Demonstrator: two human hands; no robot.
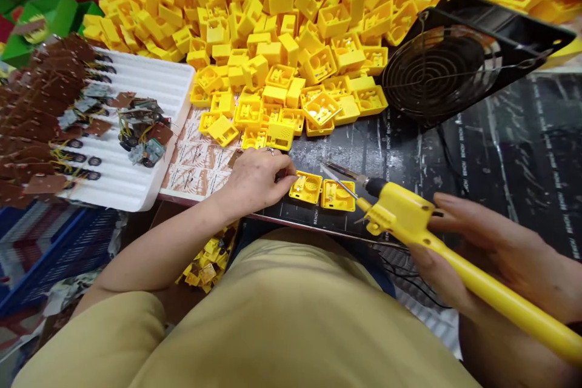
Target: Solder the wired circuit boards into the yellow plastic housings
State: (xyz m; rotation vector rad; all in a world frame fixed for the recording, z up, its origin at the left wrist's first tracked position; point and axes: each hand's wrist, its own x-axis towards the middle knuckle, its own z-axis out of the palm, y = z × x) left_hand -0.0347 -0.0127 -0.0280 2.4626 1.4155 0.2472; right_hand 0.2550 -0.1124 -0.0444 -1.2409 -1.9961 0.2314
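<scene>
My right hand (495, 254) is closed around the handle of a yellow soldering gun (404, 212). Its metal tip and a thin feed tube point left, over two small open yellow plastic cases. My left hand (259, 179) has its fingers curled, with thumb and fingertips at the left edge of the nearer-to-it yellow case (305, 187); whether a small part is between them is hidden. Beside that case, on the right, lies the second yellow case (337, 195), just below the gun's tip. Both cases show round speaker grilles and small inner fittings.
A large heap of yellow cases (273, 60) covers the back of the dark bench (500, 163). At the right rear a black fan (436, 66) stands tilted. On the left, a white foam tray (168, 91) holds brown circuit boards (40, 115) with wired parts. A blue crate (59, 254) sits below.
</scene>
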